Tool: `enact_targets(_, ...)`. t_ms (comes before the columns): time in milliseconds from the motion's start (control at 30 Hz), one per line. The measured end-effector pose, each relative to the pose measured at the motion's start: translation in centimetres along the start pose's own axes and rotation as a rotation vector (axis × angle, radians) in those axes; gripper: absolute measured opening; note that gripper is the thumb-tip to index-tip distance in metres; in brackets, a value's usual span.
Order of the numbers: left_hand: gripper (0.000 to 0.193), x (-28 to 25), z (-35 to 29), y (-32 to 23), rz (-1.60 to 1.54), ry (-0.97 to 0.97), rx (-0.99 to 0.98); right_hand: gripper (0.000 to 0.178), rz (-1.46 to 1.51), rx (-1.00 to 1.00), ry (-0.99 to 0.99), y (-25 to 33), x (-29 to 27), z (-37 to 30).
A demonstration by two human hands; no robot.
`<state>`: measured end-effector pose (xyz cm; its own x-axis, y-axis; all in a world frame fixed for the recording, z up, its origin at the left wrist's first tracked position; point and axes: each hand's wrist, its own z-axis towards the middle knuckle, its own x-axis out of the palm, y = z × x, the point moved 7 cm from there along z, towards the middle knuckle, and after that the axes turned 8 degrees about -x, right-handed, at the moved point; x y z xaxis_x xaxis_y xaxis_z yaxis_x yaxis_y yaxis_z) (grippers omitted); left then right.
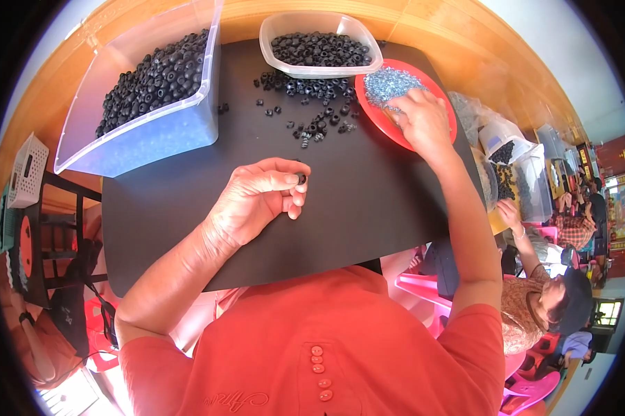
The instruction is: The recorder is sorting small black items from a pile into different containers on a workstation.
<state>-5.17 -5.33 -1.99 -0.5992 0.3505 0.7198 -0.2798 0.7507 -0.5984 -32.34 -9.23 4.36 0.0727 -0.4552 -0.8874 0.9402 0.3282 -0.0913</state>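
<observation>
Over the middle of the dark table [368, 215], my left hand [247, 197] pinches a small round black part [301, 178] between thumb and forefinger. Its other fingers curl inward. My right hand [423, 121] reaches to a red plate [435, 78] at the far right, its bent fingers touching a heap of tiny silvery-blue pieces [389, 84]. Whatever lies between those fingertips is too small to make out. Loose black ring-like parts [319, 89] are scattered left of the plate. A few grey coil-like pieces [305, 142] lie at their near edge.
A large translucent bin [163, 145] full of black parts stands at the far left. A shallow clear tub [285, 68] of similar parts sits at the back. Rightward, another person [527, 305] works beside more bins [532, 184]. A white basket [27, 170] is at left.
</observation>
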Motion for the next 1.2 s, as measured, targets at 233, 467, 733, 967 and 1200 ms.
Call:
enact_targets(233, 0.024, -0.1, 0.1, -0.1, 0.026, -0.023, 0.019, 0.016, 0.067, -0.043, 0.066, -0.2, 0.8, 0.1)
enact_targets(467, 0.025, -0.1, 0.0, 0.2, 0.049, -0.026, -0.003, 0.02, 0.038, 0.023, 0.036, -1.8, 0.6, -1.2)
enact_targets(733, 0.025, -0.3, -0.1, 0.2, 0.061, -0.03, 0.0, 0.017, 0.074, 0.024, 0.016, -0.6, 0.7, -0.1)
enact_targets(967, 0.023, -0.2, 0.1, 0.3, 0.075, -0.026, 0.011, 0.007, 0.017, -0.121, 0.031, 0.7, 2.2, 0.9)
enact_targets(1200, 0.023, -0.2, 0.0, 0.3, 0.031, -0.013, 0.005, 0.007, 0.049, -0.104, 0.102, 1.3, 2.0, 1.5)
